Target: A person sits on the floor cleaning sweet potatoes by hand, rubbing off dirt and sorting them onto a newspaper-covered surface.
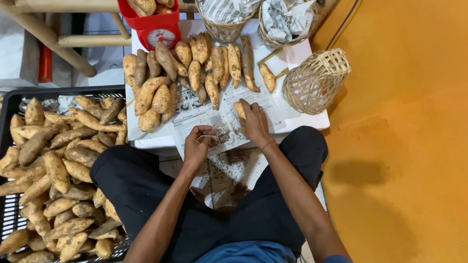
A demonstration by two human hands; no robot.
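Hands: left hand (197, 142) pinched a thin, small tool, too fine to identify; right hand (254, 122) lay over one sweet potato (239, 109), grasping it against the newspaper (214, 119).
Position: that sweet potato sat at the near middle of the white bench (312, 119), just right of the left hand.
Done: cleaned-looking heap (156, 85) at far left and a row (219, 65) along the far side; dirt crumbs lay on the paper near the hands.
Left: black crate (9, 97) at left was full of soiled tubers, so by my judgement most work remained.
Edges: empty woven basket (317, 80) lay tipped at the right edge; red scale (153, 27) and two lined baskets (253, 17) crowded the far edge.
Room: orange floor (404, 146) to the right offered open space; the crate hemmed the left.
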